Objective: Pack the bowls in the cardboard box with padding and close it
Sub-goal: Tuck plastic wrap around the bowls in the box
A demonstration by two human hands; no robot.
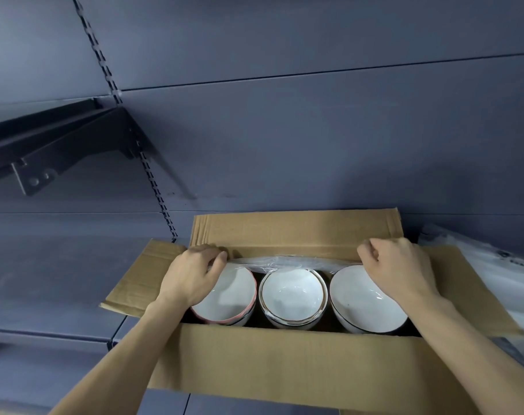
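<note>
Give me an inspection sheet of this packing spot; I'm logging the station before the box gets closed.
Surface: grey shelf carrying the box.
Job's things: cardboard box, all four flaps open. Three stacks of white bowls in a row: pink-rimmed stack, gold-rimmed stack, dark-rimmed bowl. Clear plastic padding stretched along the far side above the bowls.
Clutter: more plastic wrap lying to the right of the box.
Hands: left hand and right hand each pinch an end of the padding with curled fingers.
Cables: nothing seen.
Surroundings: slotted upright, dark shelf bracket, grey back panels.
</note>
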